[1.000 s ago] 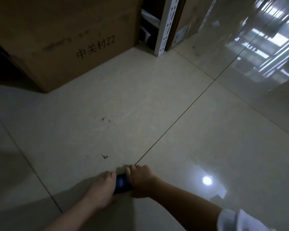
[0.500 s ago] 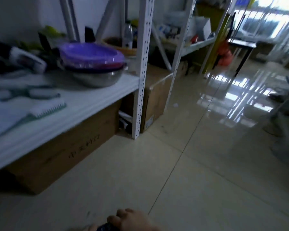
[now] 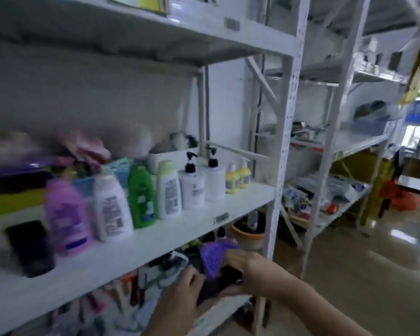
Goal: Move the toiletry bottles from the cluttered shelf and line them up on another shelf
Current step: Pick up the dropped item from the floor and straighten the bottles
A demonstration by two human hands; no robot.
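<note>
Gripping hands (image 3: 230, 277) around smooth dark bottle (image 3: 224, 281)

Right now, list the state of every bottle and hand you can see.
Dark bottle: held in both hands, below the shelf.
Left hand: grips the dark bottle.
Right hand: grips the dark bottle.
Purple bottle: upright on the shelf.
Green bottle: upright in the row.
Two pump bottles: upright.

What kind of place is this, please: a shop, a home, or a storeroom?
Most likely a storeroom, though a shop's back room is possible. White metal racks stand in rows on a shiny tiled floor. Their shelves hold mixed goods; one shelf has bottles lined up along its front.
</note>
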